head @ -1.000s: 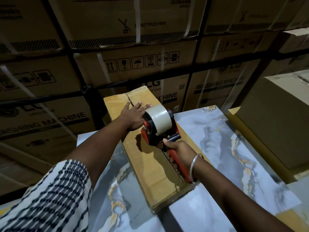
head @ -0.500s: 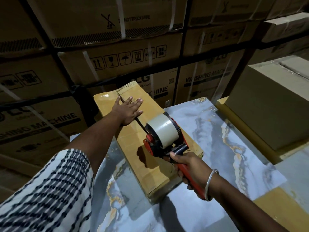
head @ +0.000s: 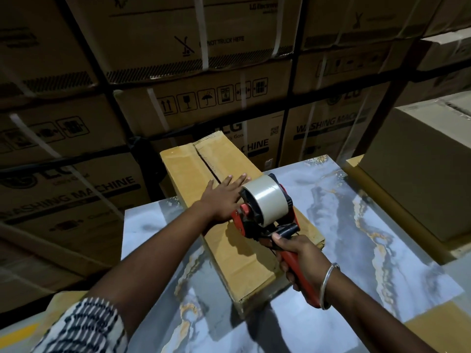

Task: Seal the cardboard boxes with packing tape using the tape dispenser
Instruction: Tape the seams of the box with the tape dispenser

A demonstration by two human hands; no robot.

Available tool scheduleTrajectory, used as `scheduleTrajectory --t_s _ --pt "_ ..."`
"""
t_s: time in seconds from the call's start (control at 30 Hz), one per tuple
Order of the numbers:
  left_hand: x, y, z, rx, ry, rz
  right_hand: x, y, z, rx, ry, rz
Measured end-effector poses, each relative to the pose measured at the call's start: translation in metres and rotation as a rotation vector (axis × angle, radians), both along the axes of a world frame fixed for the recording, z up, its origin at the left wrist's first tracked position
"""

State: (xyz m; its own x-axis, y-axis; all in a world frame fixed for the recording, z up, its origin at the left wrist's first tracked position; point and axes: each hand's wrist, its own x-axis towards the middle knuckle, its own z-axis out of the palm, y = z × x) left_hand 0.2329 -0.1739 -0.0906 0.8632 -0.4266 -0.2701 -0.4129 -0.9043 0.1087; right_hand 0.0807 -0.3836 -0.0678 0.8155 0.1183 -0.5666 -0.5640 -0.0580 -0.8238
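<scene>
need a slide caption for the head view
Left hand flat on the cardboard box while the right hand grips the tape dispenser.

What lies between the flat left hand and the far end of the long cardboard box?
In the head view, only bare box top: beyond the left hand the cardboard box shows its open, untaped flap seam running to the far edge.

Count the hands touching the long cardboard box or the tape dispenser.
2. The left hand presses flat on the long cardboard box; the right hand grips the tape dispenser handle. None seem hidden.
</scene>
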Motion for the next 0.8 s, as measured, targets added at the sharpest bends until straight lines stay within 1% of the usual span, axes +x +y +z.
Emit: scheduleTrajectory --t_s 0.2,0.33,0.4,0.47,0.63,0.8 --pt "0.018 0.005 -0.001 0.044 -0.02 -0.008 0.015 0.007 -0.001 0.023 0.005 -0.019" --pt "0.03 0.007 0.011 0.1 -0.099 -0.039 0.035 0.015 0.001 0.027 -0.012 -0.005" --pt "0.033 0.011 0.01 0.025 -0.101 -0.036 0.045 0.017 0.001 0.031 -0.014 0.008" --pt "0.033 0.017 0.007 -0.048 -0.049 0.005 0.049 0.018 0.001 0.028 -0.015 0.02" --pt "0.033 0.016 0.015 0.086 -0.008 0.039 0.045 0.018 0.004 -0.001 -0.008 0.017" --pt "0.033 0.015 0.011 0.111 -0.005 0.062 0.028 0.013 0.014 -0.033 0.026 0.01"
